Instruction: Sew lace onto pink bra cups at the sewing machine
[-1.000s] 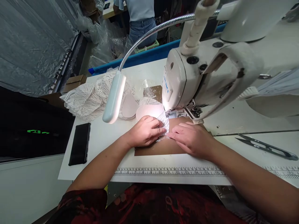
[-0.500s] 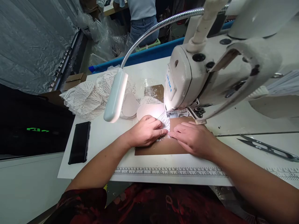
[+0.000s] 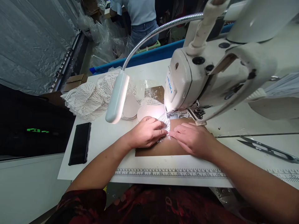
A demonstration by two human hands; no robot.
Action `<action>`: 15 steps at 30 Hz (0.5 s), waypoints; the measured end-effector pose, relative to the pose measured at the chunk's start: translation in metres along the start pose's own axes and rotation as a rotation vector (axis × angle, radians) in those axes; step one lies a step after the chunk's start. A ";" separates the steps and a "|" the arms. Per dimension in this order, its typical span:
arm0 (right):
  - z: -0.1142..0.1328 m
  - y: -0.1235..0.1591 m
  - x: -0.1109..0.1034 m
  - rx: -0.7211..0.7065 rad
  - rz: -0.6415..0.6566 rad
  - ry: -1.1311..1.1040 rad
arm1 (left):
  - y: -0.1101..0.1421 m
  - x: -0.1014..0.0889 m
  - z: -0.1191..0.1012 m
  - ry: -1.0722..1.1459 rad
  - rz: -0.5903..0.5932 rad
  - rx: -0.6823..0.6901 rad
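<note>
White lace fabric [image 3: 166, 122] lies under the head of a sewing machine [image 3: 181, 81], with a smooth pale cup-shaped piece [image 3: 150, 112] joined or lying just behind it. My left hand [image 3: 148, 132] is closed on the lace's left side, fingers pressed together near its front end. From the right, my right hand [image 3: 192, 138] pinches the same lace edge, its fingertips almost meeting those of the left. Both hands rest over a brown sheet [image 3: 161, 151] on the table. The needle area is partly hidden by the machine head.
A lit lamp [image 3: 117, 96] on a bendable neck hangs left of the machine. Piled lace pieces [image 3: 86, 98] lie at the back left, a phone [image 3: 80, 143] in front of them. Thread snips [image 3: 268, 149] lie at right; a ruler strip [image 3: 170, 173] lines the front edge. Beyond sits a person [image 3: 143, 18].
Both hands keep nearly the same hold on the lace. The whole view has shifted slightly, and the person beyond has moved an arm a little.
</note>
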State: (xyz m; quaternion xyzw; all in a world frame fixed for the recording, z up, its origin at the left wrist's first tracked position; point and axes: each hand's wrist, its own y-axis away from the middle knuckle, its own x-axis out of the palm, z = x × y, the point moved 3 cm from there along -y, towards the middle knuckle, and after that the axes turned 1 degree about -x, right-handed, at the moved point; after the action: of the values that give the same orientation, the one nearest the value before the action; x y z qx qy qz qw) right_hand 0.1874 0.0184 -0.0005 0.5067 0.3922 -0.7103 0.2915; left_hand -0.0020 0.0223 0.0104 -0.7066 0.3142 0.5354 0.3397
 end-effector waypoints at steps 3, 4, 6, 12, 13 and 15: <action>0.003 -0.002 -0.004 -0.017 -0.005 0.015 | -0.006 0.001 -0.001 -0.034 -0.006 -0.075; 0.003 -0.002 -0.005 -0.019 -0.008 0.020 | -0.009 0.002 -0.002 -0.059 -0.006 -0.103; 0.004 -0.003 -0.006 -0.008 -0.004 0.024 | -0.012 0.004 -0.001 -0.105 -0.008 -0.147; 0.004 -0.003 -0.007 0.024 0.030 0.011 | -0.013 0.007 0.001 -0.131 -0.011 -0.122; 0.004 -0.003 -0.007 0.030 0.029 0.013 | -0.013 0.007 0.002 -0.131 -0.005 -0.116; 0.003 -0.004 -0.007 0.044 0.020 0.023 | -0.014 0.006 0.003 -0.134 0.012 -0.110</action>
State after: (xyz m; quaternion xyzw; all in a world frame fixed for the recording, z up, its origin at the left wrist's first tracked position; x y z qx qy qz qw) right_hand 0.1847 0.0177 0.0078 0.5249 0.3745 -0.7100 0.2830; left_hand 0.0087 0.0324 0.0062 -0.6849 0.2652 0.5998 0.3175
